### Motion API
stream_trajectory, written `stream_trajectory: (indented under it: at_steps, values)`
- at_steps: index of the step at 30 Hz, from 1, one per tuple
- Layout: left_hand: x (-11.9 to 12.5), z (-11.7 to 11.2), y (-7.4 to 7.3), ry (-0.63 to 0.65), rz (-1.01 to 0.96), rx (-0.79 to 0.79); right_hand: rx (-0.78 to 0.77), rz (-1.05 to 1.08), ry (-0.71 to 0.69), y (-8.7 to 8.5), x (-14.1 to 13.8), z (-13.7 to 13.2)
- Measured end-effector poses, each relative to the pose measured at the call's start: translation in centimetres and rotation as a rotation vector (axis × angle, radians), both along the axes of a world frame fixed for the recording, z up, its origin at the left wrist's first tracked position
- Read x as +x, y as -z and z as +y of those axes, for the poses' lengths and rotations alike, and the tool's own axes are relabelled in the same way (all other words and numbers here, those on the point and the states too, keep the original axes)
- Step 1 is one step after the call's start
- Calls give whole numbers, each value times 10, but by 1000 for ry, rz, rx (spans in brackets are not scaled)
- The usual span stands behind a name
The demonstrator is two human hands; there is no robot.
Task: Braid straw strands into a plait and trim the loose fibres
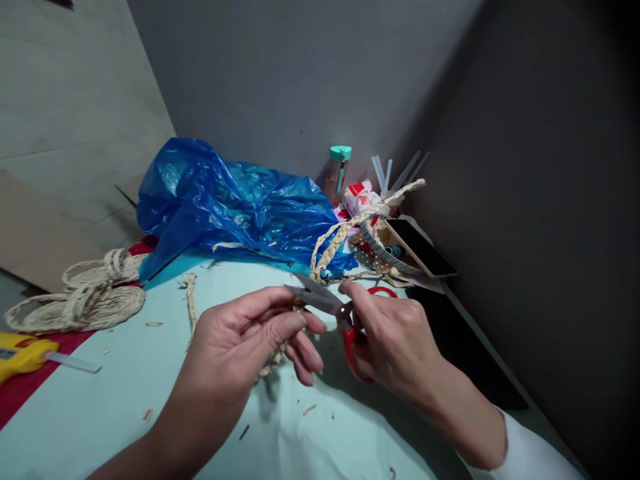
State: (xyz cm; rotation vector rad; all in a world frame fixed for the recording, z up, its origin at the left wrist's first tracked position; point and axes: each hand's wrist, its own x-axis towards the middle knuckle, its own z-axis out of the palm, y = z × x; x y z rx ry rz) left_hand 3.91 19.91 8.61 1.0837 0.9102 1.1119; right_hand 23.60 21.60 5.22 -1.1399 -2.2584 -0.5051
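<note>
My left hand (260,333) pinches a braided straw cord (273,362) between thumb and fingers, and part of the cord hangs below the palm. In my right hand (395,327) is a pair of red-handled scissors (345,312), fingers closed round the loops. The blades are parted and point left, right by the fingertips of my left hand; whether they touch the cord I cannot tell. Just beyond the blades, another braided cord (330,250) loops up and stretches to the right. A short frayed piece of braid (191,303) lies left of my left hand.
A crumpled blue plastic bag (240,203) covers the table's back. Coiled cords (95,303) and a yellow glue gun (25,353) lie at left. A phone (421,247), a basket (383,250) and a green-lidded container (340,170) stand back right. Straw scraps dot the pale tabletop (200,440).
</note>
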Motion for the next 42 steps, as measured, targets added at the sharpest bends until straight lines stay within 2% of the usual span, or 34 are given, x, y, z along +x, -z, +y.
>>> stream_trajectory:
  at_steps: [9,14,16,20,25,29,37,42]
  values:
    - [-2,1,3,-4,-4,2,-95,55,-36,0,-1,-2]
    - [-1,-1,4,-21,-11,-5,-229,351,-43,-6,-1,-2]
    - [-2,-3,4,-37,5,6,-194,396,-17,-8,0,-1]
    - [-5,-5,4,-88,-4,-9,-131,301,-1,-8,3,1]
    - [-6,-5,2,51,-214,-107,-30,142,68,-5,5,0]
    - [-7,-2,1,139,-260,-161,78,52,140,-7,5,1]
    - [-11,-3,4,186,-323,-245,173,14,212,-8,10,4]
    - [-10,-2,3,190,-328,-246,167,33,183,-11,11,3]
